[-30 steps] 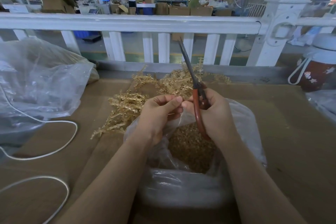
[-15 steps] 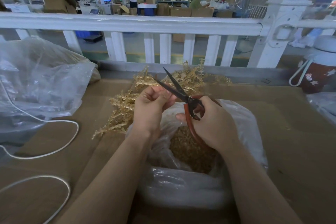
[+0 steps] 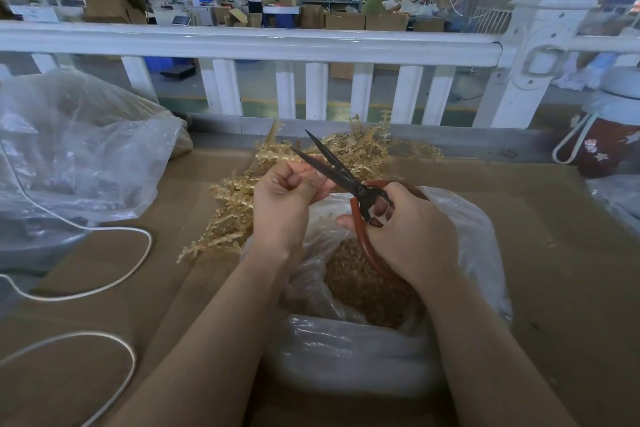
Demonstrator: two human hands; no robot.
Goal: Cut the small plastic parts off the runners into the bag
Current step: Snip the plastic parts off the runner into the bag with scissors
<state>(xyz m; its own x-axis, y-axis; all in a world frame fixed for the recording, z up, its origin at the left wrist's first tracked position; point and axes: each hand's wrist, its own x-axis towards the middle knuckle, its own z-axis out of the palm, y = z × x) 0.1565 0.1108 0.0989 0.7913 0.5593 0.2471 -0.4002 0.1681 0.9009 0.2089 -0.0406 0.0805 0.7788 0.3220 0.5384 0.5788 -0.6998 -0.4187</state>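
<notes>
My right hand [image 3: 412, 236] grips the red handles of black-bladed scissors [image 3: 346, 177], whose blades stand open and point up-left. The lower blade reaches the fingertips of my left hand [image 3: 284, 204]. That hand's fingers are curled and pinch a thin runner piece, mostly hidden by them. Both hands hover over an open clear plastic bag [image 3: 478, 239] holding a heap of small golden cut parts [image 3: 363, 277]. A pile of golden runners [image 3: 228, 215] lies just behind and left of the bag on the cardboard-covered table.
A large crumpled clear bag [image 3: 76, 149] sits at the left, with a white cord [image 3: 131, 263] looping over the cardboard in front of it. A red flask [image 3: 609, 146] stands at the far right. A white railing [image 3: 277, 42] runs behind the table.
The scissors swung down from pointing upright to pointing up-left, and the blades opened. My left hand rose slightly and now meets the lower blade.
</notes>
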